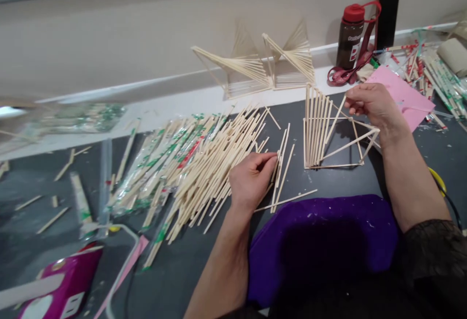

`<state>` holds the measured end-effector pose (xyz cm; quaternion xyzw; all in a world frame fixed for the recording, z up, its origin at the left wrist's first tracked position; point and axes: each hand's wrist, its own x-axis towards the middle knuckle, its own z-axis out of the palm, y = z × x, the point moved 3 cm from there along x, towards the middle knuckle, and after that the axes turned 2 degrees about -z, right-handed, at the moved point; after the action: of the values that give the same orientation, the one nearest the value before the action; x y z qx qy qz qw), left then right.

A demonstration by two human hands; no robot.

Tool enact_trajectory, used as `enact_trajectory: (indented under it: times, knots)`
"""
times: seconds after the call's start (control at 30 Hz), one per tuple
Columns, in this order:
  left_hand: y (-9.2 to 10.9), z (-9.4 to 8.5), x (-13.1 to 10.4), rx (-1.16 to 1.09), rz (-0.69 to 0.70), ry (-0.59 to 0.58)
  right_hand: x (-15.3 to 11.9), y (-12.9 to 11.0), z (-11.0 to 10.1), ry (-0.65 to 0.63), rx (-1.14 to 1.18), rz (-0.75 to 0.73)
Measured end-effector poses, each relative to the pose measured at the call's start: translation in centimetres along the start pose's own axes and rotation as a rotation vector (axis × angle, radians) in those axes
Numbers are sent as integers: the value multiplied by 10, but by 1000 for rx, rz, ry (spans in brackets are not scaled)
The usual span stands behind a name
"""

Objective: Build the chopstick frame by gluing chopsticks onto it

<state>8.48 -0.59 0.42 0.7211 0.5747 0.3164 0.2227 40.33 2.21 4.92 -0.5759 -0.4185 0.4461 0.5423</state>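
Note:
My right hand point(372, 102) pinches the top end of a wooden chopstick point(336, 119), which slants down to a chopstick frame point(333, 166). That frame stands on the dark table, with a fan of several chopsticks point(314, 129) along its left side. Farther left, my left hand point(253, 178) is closed at the fingertips on a chopstick point(279, 167) in a small loose group. Its fingers partly hide what they grip. Beside this hand lies a large pile of bare chopsticks point(219, 163).
Two finished-looking chopstick structures point(248, 68) point(292, 61) stand on the ledge by the wall. A red-capped bottle point(350, 37) and pink paper point(399, 90) are at the right. Wrapped chopsticks point(156, 163) lie left of the pile. A purple glue-gun-like tool point(69, 280) sits front left.

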Motion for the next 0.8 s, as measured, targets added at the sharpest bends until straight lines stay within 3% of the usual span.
enact_trajectory:
  times: [0.27, 0.43, 0.53, 0.8]
  knots:
    - [0, 11, -2, 25, 23, -60, 2, 2, 2, -18, -6, 18]
    - [0, 3, 0, 29, -22, -23, 0, -6, 0, 46, 22, 0]
    - [-5, -8, 1, 25, -67, 58, -1, -14, -7, 172, 88, -87]
    - [-23, -28, -3, 63, -183, 137, -11, -33, -11, 289, 124, -366]
